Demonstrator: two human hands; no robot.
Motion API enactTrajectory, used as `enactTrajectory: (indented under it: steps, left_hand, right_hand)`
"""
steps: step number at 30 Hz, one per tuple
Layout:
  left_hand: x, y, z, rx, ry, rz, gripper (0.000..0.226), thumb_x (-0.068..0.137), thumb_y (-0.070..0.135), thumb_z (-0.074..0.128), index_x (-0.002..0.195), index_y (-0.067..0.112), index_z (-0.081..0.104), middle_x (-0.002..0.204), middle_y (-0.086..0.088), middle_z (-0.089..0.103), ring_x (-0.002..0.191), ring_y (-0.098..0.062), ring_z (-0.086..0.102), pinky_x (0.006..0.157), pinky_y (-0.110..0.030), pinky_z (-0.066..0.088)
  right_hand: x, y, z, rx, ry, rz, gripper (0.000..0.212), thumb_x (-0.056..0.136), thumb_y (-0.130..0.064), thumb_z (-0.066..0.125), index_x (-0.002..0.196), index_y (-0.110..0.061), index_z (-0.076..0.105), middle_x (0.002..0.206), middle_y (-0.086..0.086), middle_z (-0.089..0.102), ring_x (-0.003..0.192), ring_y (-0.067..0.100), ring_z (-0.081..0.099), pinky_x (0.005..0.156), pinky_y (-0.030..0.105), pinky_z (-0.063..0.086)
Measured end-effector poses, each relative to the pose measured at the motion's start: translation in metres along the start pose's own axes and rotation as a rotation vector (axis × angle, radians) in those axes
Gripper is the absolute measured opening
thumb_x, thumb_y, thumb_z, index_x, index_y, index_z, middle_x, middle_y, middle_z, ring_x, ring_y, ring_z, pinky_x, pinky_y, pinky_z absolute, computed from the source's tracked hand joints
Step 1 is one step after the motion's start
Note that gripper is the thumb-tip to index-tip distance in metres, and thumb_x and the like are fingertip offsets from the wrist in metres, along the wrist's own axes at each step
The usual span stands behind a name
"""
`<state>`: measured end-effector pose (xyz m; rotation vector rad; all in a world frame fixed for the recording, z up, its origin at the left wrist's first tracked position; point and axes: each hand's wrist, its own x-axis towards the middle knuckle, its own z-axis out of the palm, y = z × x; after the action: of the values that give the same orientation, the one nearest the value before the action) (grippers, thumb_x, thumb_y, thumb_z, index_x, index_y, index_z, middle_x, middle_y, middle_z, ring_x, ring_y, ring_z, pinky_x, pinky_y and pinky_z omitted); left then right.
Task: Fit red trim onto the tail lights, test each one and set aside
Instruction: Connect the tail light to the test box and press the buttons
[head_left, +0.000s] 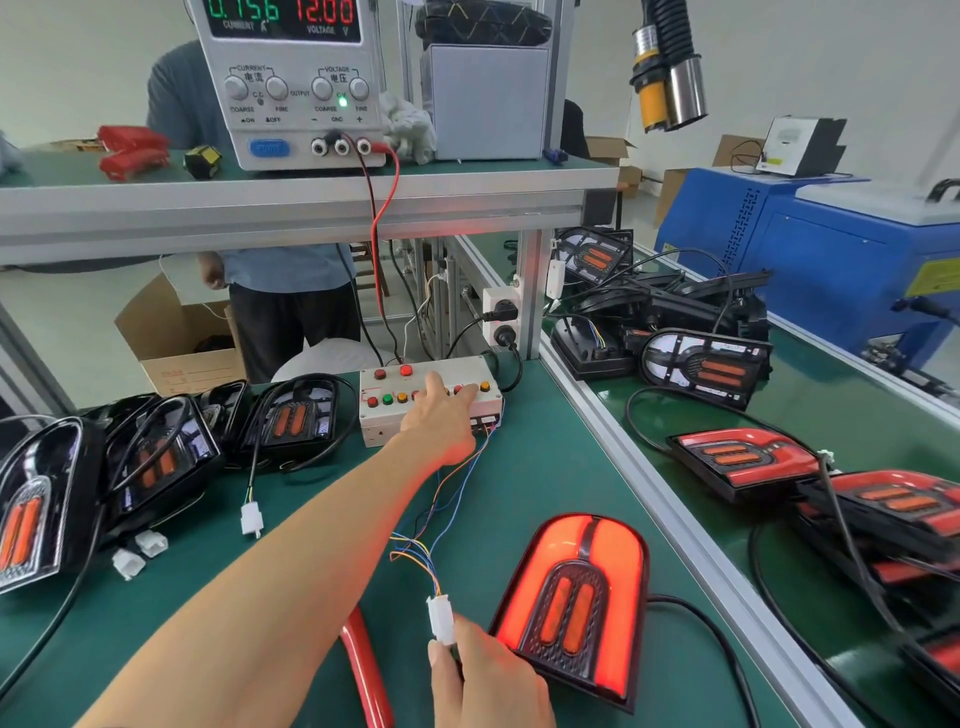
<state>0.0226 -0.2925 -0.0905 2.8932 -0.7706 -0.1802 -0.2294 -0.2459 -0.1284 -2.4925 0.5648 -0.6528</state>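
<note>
**Operator:** Green matting (519, 483) covers the bench. Nearest its front edge my right hand (488, 680) pinches the white connector (440, 618) between thumb and fingers; its coloured leads (447, 499) run back to the switch box. Just right of that hand lies the tail light (574, 603) under test, face up, its red trim glowing on both sides of the centre lamp. A loose red trim strip (366, 670) lies at the front edge, left of the hand.

**Assistant:** And the left hand?

**Operator:** My left hand (441, 415) reaches across mid-bench, fingers extended onto the buttons of the switch box (384, 415); which button is pressed I cannot tell. Untrimmed lights (291, 415) crowd the left edge. Trimmed lights (748, 460) lie on the side bench to the right, beyond the aluminium rail (649, 493). Farthest back, on the upper shelf, the power supply (291, 83) reads 12.00 volts and is drawing current.

**Assistant:** How should this step be done well?

**Operator:** In my judgement: keep the connector seated squarely, press one button at a time, check each lamp zone for an even glow, and glance at the current reading before unplugging and setting the unit aside on the right.
</note>
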Motion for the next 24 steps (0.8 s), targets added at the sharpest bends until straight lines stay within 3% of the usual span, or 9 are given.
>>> enactTrajectory:
  steps: [2, 5, 6, 8, 11, 16, 19, 22, 24]
  left_hand:
    - [0.001, 0.0, -0.001, -0.002, 0.004, -0.006, 0.068, 0.092, 0.005, 0.052, 0.152, 0.03, 0.031, 0.13, -0.014, 0.027, 0.106, -0.028, 0.042, 0.079, -0.038, 0.045]
    - [0.0, 0.0, 0.0, 0.002, 0.008, 0.006, 0.071, 0.092, 0.006, 0.052, 0.154, 0.03, 0.027, 0.131, -0.014, 0.026, 0.106, -0.028, 0.041, 0.078, -0.038, 0.044]
    - [-0.001, -0.001, 0.001, 0.004, 0.008, 0.01, 0.074, 0.091, 0.006, 0.053, 0.155, 0.03, 0.025, 0.132, -0.014, 0.026, 0.109, -0.029, 0.041, 0.077, -0.038, 0.044]
    - [-0.003, -0.002, 0.004, 0.012, 0.017, 0.016, 0.078, 0.09, 0.006, 0.056, 0.156, 0.031, 0.022, 0.132, -0.013, 0.025, 0.114, -0.031, 0.041, 0.077, -0.038, 0.044]
    - [-0.001, -0.003, 0.005, 0.012, 0.033, 0.026, 0.077, 0.09, 0.004, 0.055, 0.155, 0.031, 0.025, 0.13, -0.013, 0.026, 0.106, -0.029, 0.04, 0.076, -0.037, 0.044]
    - [0.003, -0.003, 0.005, 0.015, 0.029, 0.019, 0.074, 0.089, 0.003, 0.054, 0.153, 0.031, 0.028, 0.127, -0.012, 0.026, 0.097, -0.025, 0.039, 0.071, -0.037, 0.044]
    - [0.004, -0.005, 0.008, 0.035, 0.03, 0.028, 0.078, 0.089, 0.003, 0.055, 0.154, 0.032, 0.024, 0.128, -0.012, 0.025, 0.097, -0.024, 0.036, 0.071, -0.037, 0.042]
    - [-0.003, -0.007, 0.004, -0.002, 0.018, 0.075, 0.081, 0.091, 0.006, 0.053, 0.158, 0.033, 0.016, 0.133, -0.013, 0.027, 0.098, -0.027, 0.039, 0.076, -0.04, 0.044]
    - [-0.014, -0.009, 0.0, -0.087, 0.086, 0.146, 0.068, 0.096, 0.01, 0.05, 0.157, 0.027, 0.025, 0.134, -0.016, 0.035, 0.102, -0.035, 0.052, 0.084, -0.045, 0.05]
  right_hand:
    - [-0.002, -0.001, -0.006, 0.072, -0.084, 0.004, 0.061, 0.027, -0.054, 0.1, 0.083, -0.055, 0.076, 0.057, -0.03, 0.062, 0.046, -0.007, 0.059, 0.044, 0.008, 0.04]
    - [0.002, -0.001, -0.006, 0.071, -0.135, 0.003, 0.043, 0.084, -0.062, 0.069, 0.124, -0.068, 0.054, 0.11, -0.028, 0.07, 0.099, -0.009, 0.065, 0.079, 0.008, 0.044]
    - [0.002, 0.002, -0.002, -0.078, -0.153, -0.062, 0.043, 0.077, -0.063, 0.076, 0.117, -0.063, 0.062, 0.099, -0.027, 0.072, 0.088, -0.011, 0.066, 0.072, 0.008, 0.046]
    - [0.009, 0.005, -0.007, 0.014, -0.083, -0.05, 0.047, 0.047, -0.059, 0.095, 0.09, -0.05, 0.076, 0.067, -0.025, 0.067, 0.057, -0.008, 0.064, 0.051, 0.01, 0.045]
    - [0.007, -0.002, -0.01, 0.065, -0.099, -0.027, 0.041, 0.082, -0.062, 0.073, 0.12, -0.063, 0.059, 0.104, -0.025, 0.071, 0.092, -0.009, 0.066, 0.076, 0.01, 0.046]
    - [-0.001, 0.006, -0.007, 0.119, -0.234, 0.11, 0.039, 0.104, -0.057, 0.034, 0.142, -0.06, 0.033, 0.139, -0.016, 0.056, 0.125, 0.002, 0.054, 0.098, 0.016, 0.037]
    - [-0.003, 0.005, -0.007, 0.148, -0.246, 0.093, 0.037, 0.096, -0.06, 0.051, 0.133, -0.062, 0.047, 0.124, -0.02, 0.065, 0.111, -0.003, 0.062, 0.088, 0.013, 0.042]
    - [0.002, 0.002, -0.007, -0.025, -0.2, -0.001, 0.05, 0.03, -0.053, 0.1, 0.074, -0.046, 0.077, 0.051, -0.023, 0.059, 0.042, -0.005, 0.057, 0.04, 0.012, 0.04]
    - [-0.005, -0.004, -0.009, -0.079, -0.088, 0.02, 0.052, 0.018, -0.048, 0.102, 0.062, -0.04, 0.075, 0.042, -0.019, 0.052, 0.032, 0.0, 0.05, 0.034, 0.014, 0.036]
